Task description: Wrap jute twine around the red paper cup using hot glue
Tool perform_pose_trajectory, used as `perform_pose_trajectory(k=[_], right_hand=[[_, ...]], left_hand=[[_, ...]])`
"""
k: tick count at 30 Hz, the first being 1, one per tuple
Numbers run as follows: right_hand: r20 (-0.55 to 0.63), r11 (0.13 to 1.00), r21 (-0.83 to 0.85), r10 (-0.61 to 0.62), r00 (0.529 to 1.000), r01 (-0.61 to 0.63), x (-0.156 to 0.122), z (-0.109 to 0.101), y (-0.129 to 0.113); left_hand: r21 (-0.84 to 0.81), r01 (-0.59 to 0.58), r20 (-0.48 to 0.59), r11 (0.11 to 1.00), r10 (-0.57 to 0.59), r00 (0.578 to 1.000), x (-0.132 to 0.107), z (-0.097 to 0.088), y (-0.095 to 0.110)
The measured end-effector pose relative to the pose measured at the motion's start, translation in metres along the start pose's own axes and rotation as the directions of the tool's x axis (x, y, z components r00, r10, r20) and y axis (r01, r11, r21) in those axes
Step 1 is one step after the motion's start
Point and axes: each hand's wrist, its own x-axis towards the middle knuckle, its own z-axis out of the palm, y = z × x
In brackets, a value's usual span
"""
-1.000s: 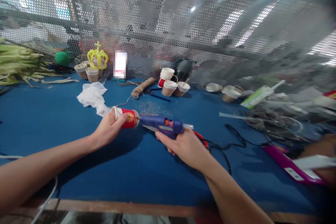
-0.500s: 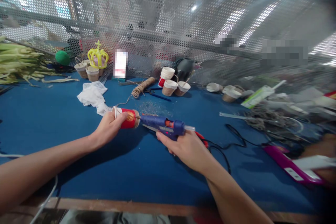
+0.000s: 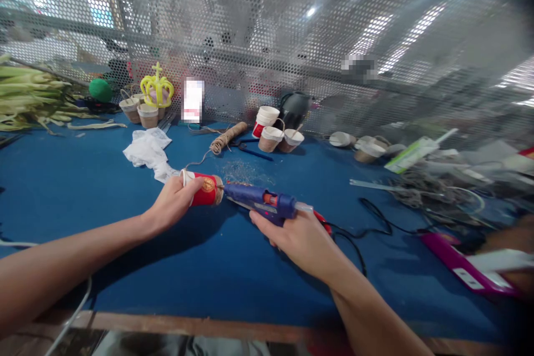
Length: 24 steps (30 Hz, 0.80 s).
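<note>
My left hand (image 3: 173,204) is wrapped round a red paper cup (image 3: 206,190) lying on its side above the blue table (image 3: 62,178), its base end wound with brown twine. My right hand (image 3: 298,236) grips a blue hot glue gun (image 3: 261,200) whose nozzle touches the cup's base end. A strand of twine runs from the cup back to a twine spool (image 3: 226,138). The glue gun's black cord (image 3: 362,228) trails off to the right.
White crumpled material (image 3: 148,150) lies behind the cup. Several paper cups (image 3: 275,134) stand by the perforated metal screen (image 3: 267,39), with a yellow crown (image 3: 156,88) and green stalks (image 3: 25,97) at the left. Wires, a magenta tool (image 3: 459,264) and clutter fill the right side.
Both hands, with the cup and the glue gun, have shifted slightly to the right; the nozzle stays at the cup's base end. Nothing else moved.
</note>
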Motion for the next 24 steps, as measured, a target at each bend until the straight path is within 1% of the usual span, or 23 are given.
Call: perform_pose_trajectory(k=[3, 6, 11, 16, 24], right_hand=[[-0.001, 1.0, 0.009, 0.01, 1.0, -0.01, -0.0009, -0.0003, 0.0002], [-0.006, 1.0, 0.011, -0.005, 1.0, 0.005, -0.0015, -0.0002, 0.001], [-0.002, 0.999, 0.037, -0.03, 1.0, 0.03, -0.0011, 0.0009, 0.0018], [-0.033, 0.993, 0.117, 0.017, 0.999, -0.013, 0.0001, 0.0011, 0.0007], [-0.025, 0.999, 0.042, 0.015, 1.0, -0.014, -0.0006, 0.0012, 0.0]], left_hand=[[-0.018, 0.006, 0.016, 1.0, -0.006, 1.0, 0.0, 0.0008, 0.0017], [-0.062, 0.002, 0.04, 0.998, 0.001, 0.999, 0.0006, 0.0012, 0.0032], [-0.032, -0.019, -0.024, 0.999, 0.018, 1.0, 0.0008, 0.0011, 0.006], [-0.026, -0.036, -0.012, 0.999, 0.035, 0.999, -0.0007, 0.0021, 0.0081], [-0.001, 0.017, -0.014, 1.0, -0.017, 1.0, -0.0019, 0.0015, 0.0074]])
